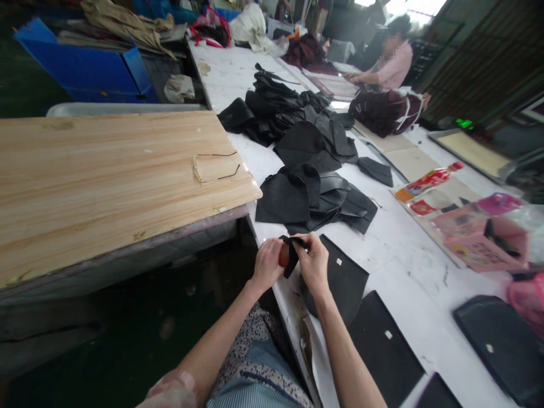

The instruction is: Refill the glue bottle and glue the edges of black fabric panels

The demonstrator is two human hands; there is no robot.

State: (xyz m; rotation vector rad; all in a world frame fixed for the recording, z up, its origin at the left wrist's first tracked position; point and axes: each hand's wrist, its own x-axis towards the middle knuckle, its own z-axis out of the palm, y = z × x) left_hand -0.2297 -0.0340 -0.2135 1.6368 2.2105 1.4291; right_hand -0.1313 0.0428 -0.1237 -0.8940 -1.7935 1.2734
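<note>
Black piece [291, 262] held between 2 hands [268, 263] [313, 263]

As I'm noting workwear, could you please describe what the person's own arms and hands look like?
The left hand and right hand are ungloved, with no watch or bracelet visible at either wrist. On the left arm, a pale pinkish sleeve ends near the elbow; its pattern is blurred. The right forearm is bare, with no sleeve in view.

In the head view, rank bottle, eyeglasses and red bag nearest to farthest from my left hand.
From your left hand:
1. Eyeglasses, ahead-left on the wooden board.
2. Bottle, lying to the right.
3. Red bag, far ahead on the table.
</note>
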